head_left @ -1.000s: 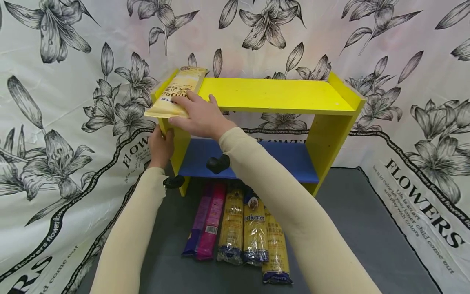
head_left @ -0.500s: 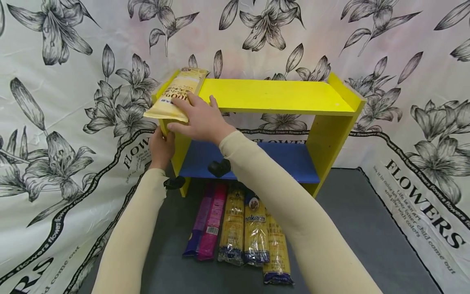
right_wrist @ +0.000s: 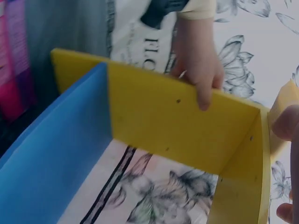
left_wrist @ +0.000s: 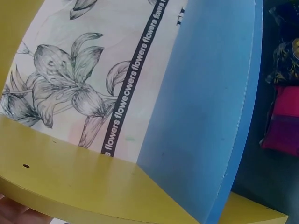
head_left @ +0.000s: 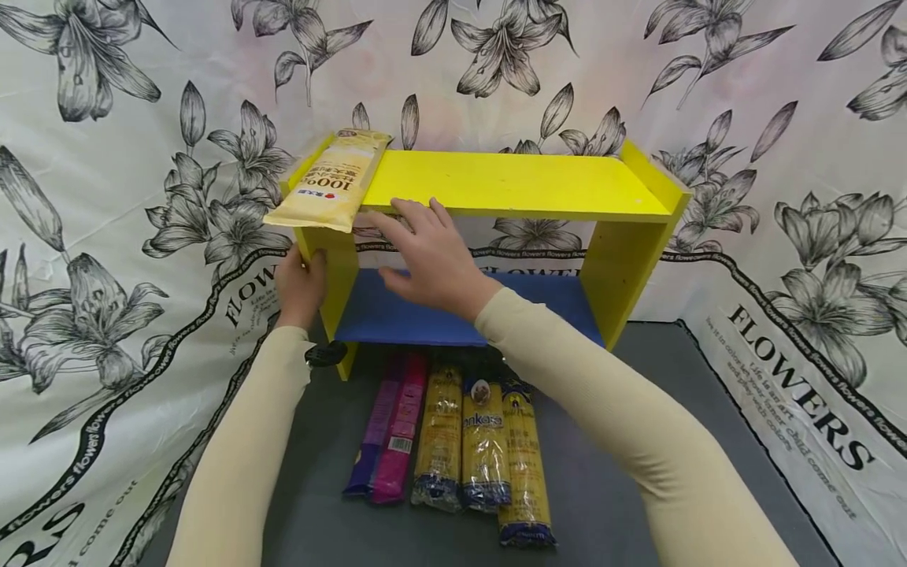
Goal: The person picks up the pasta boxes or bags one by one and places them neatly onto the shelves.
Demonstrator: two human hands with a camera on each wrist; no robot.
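My left hand (head_left: 301,287) grips the front edge of the left side panel on a small yellow shelf unit (head_left: 510,181). In the right wrist view its thumb lies on the panel's inner face (right_wrist: 159,116). A pale yellow pasta packet (head_left: 333,181) lies flat on the top board against the left end, its near end jutting past the front edge. My right hand (head_left: 439,264) hovers just right of the packet, by the top board's front edge, fingers spread and holding nothing. Only part of that hand shows at the right wrist view's edge.
A blue lower board (head_left: 397,319) spans the unit. On the grey table in front lie two purple-and-pink packets (head_left: 400,445) and three yellow spaghetti packs (head_left: 485,453) side by side. Flower-printed cloth (head_left: 801,173) hangs behind and at the sides.
My right hand has come off the pasta packet and moved right, leaving its printed face uncovered. The left hand keeps its hold on the side panel. The head view has shifted slightly.
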